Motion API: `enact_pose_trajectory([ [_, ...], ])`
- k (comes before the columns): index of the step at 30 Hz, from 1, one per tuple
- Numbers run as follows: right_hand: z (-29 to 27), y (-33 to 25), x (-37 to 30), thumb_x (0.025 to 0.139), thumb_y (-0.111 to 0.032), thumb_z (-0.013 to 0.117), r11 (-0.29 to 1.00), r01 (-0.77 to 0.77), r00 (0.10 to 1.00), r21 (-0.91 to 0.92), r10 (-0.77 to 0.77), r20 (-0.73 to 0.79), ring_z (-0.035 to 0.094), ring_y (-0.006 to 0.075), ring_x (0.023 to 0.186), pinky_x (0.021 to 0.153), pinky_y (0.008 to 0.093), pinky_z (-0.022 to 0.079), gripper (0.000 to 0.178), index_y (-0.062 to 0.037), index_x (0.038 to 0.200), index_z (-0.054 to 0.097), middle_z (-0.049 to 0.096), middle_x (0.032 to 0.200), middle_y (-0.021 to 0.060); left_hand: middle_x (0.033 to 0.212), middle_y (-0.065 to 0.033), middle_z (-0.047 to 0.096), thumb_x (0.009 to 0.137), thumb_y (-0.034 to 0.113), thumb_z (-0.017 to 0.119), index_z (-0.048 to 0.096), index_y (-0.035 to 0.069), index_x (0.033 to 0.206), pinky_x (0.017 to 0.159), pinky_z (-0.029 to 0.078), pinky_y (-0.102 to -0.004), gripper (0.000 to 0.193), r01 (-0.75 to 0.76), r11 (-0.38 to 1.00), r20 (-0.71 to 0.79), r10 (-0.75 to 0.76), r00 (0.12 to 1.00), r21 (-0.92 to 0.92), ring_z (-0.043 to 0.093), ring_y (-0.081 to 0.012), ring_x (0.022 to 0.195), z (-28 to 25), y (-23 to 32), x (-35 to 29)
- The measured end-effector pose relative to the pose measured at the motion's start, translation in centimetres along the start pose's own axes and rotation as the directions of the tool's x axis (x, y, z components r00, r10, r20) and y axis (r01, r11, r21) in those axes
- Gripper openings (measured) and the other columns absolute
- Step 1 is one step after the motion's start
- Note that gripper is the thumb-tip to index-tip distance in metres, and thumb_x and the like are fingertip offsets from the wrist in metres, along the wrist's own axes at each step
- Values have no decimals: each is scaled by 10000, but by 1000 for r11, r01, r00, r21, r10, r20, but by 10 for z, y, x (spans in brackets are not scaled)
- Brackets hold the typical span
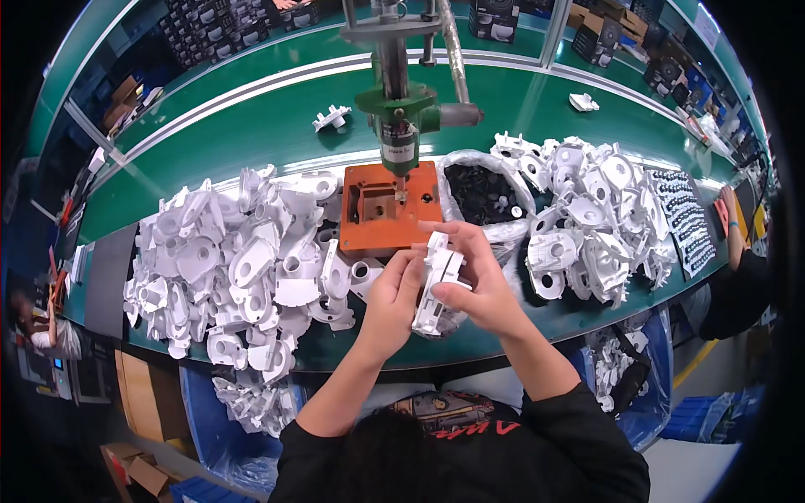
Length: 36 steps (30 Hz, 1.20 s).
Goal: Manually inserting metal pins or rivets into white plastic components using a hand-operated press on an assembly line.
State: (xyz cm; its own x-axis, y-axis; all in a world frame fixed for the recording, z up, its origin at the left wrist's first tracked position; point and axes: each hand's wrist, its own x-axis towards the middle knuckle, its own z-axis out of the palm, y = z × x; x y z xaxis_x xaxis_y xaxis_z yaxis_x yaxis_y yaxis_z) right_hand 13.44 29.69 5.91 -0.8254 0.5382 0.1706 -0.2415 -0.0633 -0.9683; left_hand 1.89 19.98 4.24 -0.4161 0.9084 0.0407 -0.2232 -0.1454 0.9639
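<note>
A white molded plastic housing part (430,308) is between my hands, tilted upright in front of the orange fixture block (369,173). My left hand (391,303) grips its left side with the thumb along the edge. From the right, my right hand (485,295) closes on it, thumb pressed across its face and fingers behind. Over the block hangs a green press head (397,134), its narrow tip pointing down into the fixture. Beside the block, a clear plastic bag (454,165) holds small black pieces (485,194).
Heaps of white plastic parts (197,251) lie left and more white parts (579,218) right. A tray of small parts (683,220) is farther right. Loose white parts (333,118) rest on the green conveyor (251,144). Blue lined bins (646,369) stand below. Other people work at both sides.
</note>
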Motion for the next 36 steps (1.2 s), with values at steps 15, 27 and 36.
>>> enact_pose_trajectory([
  [15,1,22,9,830,-174,592,975,63,966,-212,-113,-234,457,117,966,874,275,387,496,-9,1243,373,465,1065,55,1046,-106,585,953,113,510,399,12,1199,765,445,-223,288,-28,994,-1,28,1000,-102,552,-101,915,7,0,-8],
  [27,-97,46,56,872,-223,543,530,-60,887,-846,-361,-289,519,244,1023,894,367,390,284,-45,1090,585,557,1041,112,832,-143,612,796,95,636,527,35,918,634,474,-405,174,-283,547,57,393,918,788,604,-351,751,-17,3,29],
  [36,-145,73,65,773,-193,598,7,-369,917,-929,-161,-365,570,357,952,803,454,459,197,-114,952,623,606,950,156,868,-106,593,755,53,603,533,71,868,727,495,-398,134,-336,-87,324,567,757,938,614,-281,827,-70,-22,96],
])
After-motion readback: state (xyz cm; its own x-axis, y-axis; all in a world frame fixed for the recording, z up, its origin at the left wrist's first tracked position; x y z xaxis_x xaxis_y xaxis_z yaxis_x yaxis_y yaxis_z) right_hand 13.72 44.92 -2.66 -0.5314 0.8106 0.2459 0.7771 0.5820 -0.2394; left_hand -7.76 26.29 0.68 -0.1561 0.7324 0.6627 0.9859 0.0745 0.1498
